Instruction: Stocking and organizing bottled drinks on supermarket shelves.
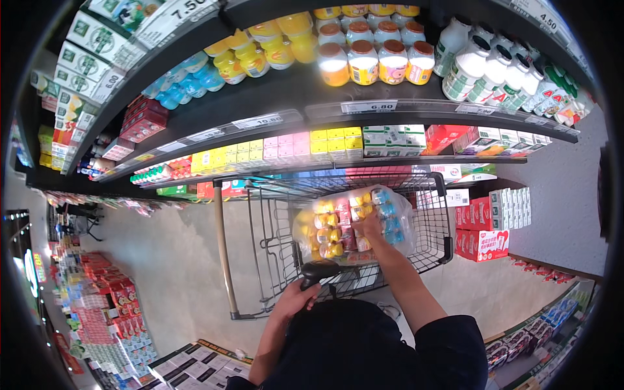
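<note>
My left hand (296, 298) is wrapped around the handle of a black handheld scanner (319, 269), its head tilted over the near side of a wire shopping cart (431, 234). Inside the cart lies a large clear plastic bag (407, 219). Packs of yellow bottles (327, 236), pink-red cartons (344, 214) and blue bottles (391, 217) fill it. My right hand (371, 226) reaches down among these packs, between the cartons and the blue bottles. Its fingers are partly hidden, so whether they grip a pack or only touch it is unclear.
Beyond the cart stands a dairy shelf (273, 109) with bottles and cartons. White bottles with orange caps (378, 61) occupy its upper level. Red and white boxes (480, 229) are stacked on the floor right of the cart. A goods display (109, 297) stands at left, white boxes (200, 363) nearer me.
</note>
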### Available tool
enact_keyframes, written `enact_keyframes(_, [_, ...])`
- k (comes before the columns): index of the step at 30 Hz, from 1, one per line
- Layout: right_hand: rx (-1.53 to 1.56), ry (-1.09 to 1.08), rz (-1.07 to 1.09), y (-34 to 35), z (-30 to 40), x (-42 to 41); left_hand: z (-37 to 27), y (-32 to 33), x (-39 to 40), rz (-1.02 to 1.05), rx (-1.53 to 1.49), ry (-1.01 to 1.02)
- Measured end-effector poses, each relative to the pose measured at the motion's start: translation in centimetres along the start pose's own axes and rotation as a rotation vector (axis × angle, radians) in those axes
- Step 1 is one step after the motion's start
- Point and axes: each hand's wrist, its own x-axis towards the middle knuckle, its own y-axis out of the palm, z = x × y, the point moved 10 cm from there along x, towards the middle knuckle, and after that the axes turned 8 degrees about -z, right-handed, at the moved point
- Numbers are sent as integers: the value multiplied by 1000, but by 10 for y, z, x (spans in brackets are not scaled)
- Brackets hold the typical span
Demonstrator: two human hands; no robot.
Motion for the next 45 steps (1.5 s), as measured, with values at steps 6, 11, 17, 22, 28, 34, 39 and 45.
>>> enact_keyframes(6, [717, -129, 252, 7, -12, -2, 8, 0, 8, 38, -55, 54])
enact_keyframes(11, [1012, 229, 768, -13, -14, -78, 4, -4, 7, 38, -113, 92])
enact_keyframes(17, [1056, 192, 934, -37, -42, -133, 3, -8, 10, 78, -222, 140])
enact_keyframes(22, [1383, 67, 1025, -64, -10, -189, 3, -18, 6, 71, -284, 195])
enact_keyframes(28, [1406, 186, 1077, -56, -15, -201, 3, -21, 2, 94, -323, 235])
enact_keyframes(34, [1553, 28, 1305, -83, 33, -248, -4, -22, -10, 186, -395, 343])
enact_keyframes(39, [1405, 53, 1227, -91, 42, -262, -7, -24, -16, 262, -379, 406])
enact_keyframes(45, [1381, 94, 1251, -89, 48, -275, -5, -29, -19, 289, -373, 466])
